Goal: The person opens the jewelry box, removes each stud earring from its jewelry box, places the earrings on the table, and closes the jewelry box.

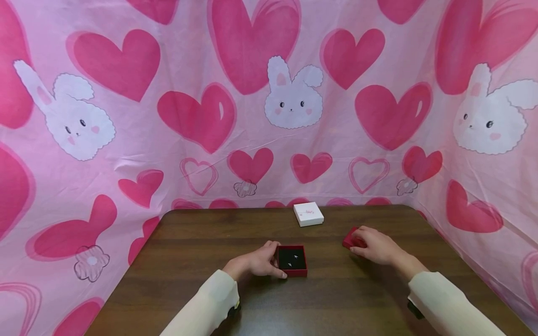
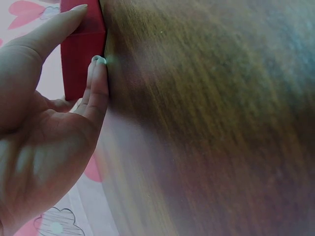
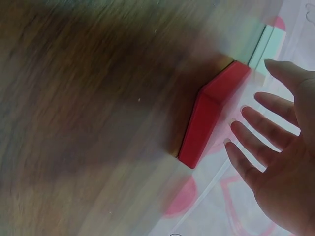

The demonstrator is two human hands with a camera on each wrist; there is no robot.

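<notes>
A red jewelry box base [image 1: 293, 274] lies on the table with its black insert facing up. Two small silvery pieces, like stud earrings [image 1: 296, 256], sit on the insert. My left hand [image 1: 261, 260] grips the box at its left side, thumb at the front corner and fingers toward the back. To the right, my right hand [image 1: 378, 245] hovers over a red box lid [image 1: 350, 239]. In the right wrist view its fingers [image 3: 261, 140] are spread and apart from the lid [image 3: 203, 120], which lies on the tabletop.
Behind the red box, a flat white box [image 1: 308, 213] with pink print lies near the far edge of the brown wooden table [image 1: 235, 226]. Pink fabric [image 1: 252, 135] with hearts and rabbits hangs behind the table and along both sides.
</notes>
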